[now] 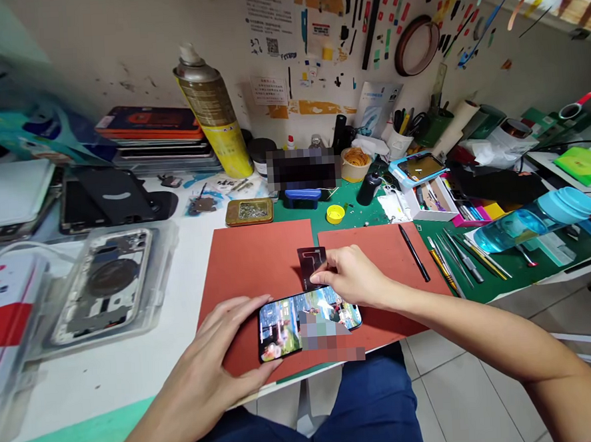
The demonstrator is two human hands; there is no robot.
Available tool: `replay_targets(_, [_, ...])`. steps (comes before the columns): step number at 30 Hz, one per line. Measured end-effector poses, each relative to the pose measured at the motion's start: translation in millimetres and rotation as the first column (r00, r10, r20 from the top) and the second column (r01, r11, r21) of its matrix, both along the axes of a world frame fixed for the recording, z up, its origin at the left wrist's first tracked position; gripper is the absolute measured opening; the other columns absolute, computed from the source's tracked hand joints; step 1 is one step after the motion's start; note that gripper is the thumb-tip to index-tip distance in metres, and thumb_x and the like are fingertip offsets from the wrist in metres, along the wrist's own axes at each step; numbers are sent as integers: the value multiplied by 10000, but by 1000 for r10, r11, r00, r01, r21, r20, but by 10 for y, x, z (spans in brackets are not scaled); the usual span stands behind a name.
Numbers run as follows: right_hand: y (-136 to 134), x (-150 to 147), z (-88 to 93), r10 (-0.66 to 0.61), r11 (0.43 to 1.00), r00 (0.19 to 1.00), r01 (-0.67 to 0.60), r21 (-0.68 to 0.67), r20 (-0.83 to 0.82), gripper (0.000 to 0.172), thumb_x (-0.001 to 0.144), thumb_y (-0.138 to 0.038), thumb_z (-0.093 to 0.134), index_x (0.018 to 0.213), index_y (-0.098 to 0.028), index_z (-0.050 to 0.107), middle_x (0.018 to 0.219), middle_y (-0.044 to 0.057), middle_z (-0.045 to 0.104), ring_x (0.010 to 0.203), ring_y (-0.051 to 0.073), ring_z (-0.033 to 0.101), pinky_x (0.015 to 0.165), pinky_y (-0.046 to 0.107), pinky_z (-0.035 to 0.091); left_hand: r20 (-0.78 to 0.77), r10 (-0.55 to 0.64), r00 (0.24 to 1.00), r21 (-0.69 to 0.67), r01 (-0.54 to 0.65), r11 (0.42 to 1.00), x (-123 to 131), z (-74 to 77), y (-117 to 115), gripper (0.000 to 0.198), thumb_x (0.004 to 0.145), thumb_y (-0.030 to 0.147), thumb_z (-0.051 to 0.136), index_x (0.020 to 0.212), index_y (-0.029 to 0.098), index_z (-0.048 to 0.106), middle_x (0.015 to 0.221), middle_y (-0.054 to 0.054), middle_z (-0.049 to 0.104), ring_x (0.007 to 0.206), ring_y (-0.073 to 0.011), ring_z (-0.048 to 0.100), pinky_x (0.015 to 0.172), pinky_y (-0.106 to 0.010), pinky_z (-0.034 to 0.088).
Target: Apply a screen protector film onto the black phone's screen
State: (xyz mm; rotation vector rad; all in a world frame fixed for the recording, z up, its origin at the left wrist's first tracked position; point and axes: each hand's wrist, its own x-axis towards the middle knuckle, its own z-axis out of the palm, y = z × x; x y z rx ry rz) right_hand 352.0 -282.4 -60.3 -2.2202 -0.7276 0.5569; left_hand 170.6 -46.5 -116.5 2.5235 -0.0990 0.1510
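Observation:
A smartphone with its screen lit in bright colours lies sideways on the reddish-brown mat. My left hand grips its left end, fingers along the far edge and thumb at the near edge. Between the thumb and fingers of my right hand is a thin dark card with pale markings. The card stands tilted at the phone's far long edge; whether its lower edge goes into the seam, I cannot tell. Part of the phone's screen is blurred out.
A black pen lies on the mat's right side, beside several tweezers and picks. Behind are a yellow bottle cap, a metal tin and a spray can. A clear case with a phone housing sits left, a water bottle right.

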Motion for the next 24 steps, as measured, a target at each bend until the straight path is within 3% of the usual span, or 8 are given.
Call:
replay_targets(11, [39,-47,28,-32,996,998,36,-77,48,157,951,-120,754,820,-178,819,821,66,846,732,217,767,618,291,416,-15,-7,1000,-68,6,998,21,108,-77,637,951,442,729,1530,379,472,1433,-45,607,1301,-273,652,1049,-385,579])
replay_targets(24, [55,-58,33,-44,990,997,51,-128,61,155,946,-120,753,819,-180,816,859,82,855,765,235,781,627,301,415,-22,-24,999,-95,22,995,24,137,-92,670,945,425,747,1547,369,460,1437,-61,605,1312,-280,646,1062,-396,573])
